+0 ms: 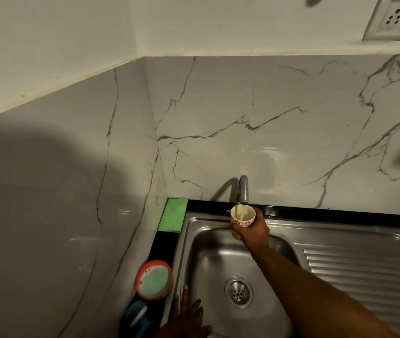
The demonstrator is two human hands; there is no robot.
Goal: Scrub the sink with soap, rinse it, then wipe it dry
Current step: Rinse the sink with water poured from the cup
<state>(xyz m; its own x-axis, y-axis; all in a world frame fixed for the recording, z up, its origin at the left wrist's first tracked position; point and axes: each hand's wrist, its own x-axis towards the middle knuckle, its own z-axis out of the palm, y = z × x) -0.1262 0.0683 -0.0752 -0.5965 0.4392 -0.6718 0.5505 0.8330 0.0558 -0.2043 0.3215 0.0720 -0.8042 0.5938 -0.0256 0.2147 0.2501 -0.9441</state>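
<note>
- The right hand (252, 234) reaches over the sink (208, 259), fingers curled round a cup (242, 217) with red flowers.
- The cup sits upright just under the tap (242, 191), and a thin stream of water falls into it.
- The left hand (189, 315) rests at the sink's front left corner, fingers straight and spread, holding nothing.
- The drain (238, 292) lies in the basin between the two arms.
- The drainboard (364, 267) is to the right of the basin.
- A green cloth (172, 215) lies flat on the black counter (165, 250) at the back left corner.
- A round red tub (153, 280) with pale green contents stands left of the basin.
- A blurred blue thing (135, 315) lies just in front of the tub.
</note>
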